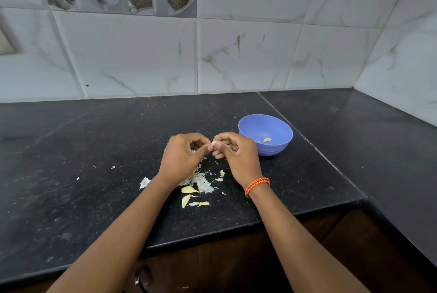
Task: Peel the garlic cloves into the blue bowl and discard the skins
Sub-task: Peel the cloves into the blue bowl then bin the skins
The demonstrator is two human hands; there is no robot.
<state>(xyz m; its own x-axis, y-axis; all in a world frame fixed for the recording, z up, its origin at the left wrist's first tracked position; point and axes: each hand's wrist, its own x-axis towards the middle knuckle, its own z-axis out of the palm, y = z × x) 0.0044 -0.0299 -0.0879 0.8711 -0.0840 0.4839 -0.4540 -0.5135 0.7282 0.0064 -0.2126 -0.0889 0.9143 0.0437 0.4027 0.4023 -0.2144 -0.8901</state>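
Note:
My left hand (183, 153) and my right hand (234, 151) meet above the black counter, both pinching one small garlic clove (214, 143) between their fingertips. Just to the right stands the blue bowl (276, 148), with one peeled clove (267, 140) lying inside it. Below my hands lies a pile of white and yellowish garlic skins (199, 182). Two pale cloves or skin pieces (188, 189) (185, 200) lie at the pile's near side.
The black granite counter (94, 151) meets a tiled wall behind and turns a corner at the right. Its front edge (236, 226) runs close beneath my forearms. Small skin scraps (144, 182) are scattered to the left. An orange band (256, 186) circles my right wrist.

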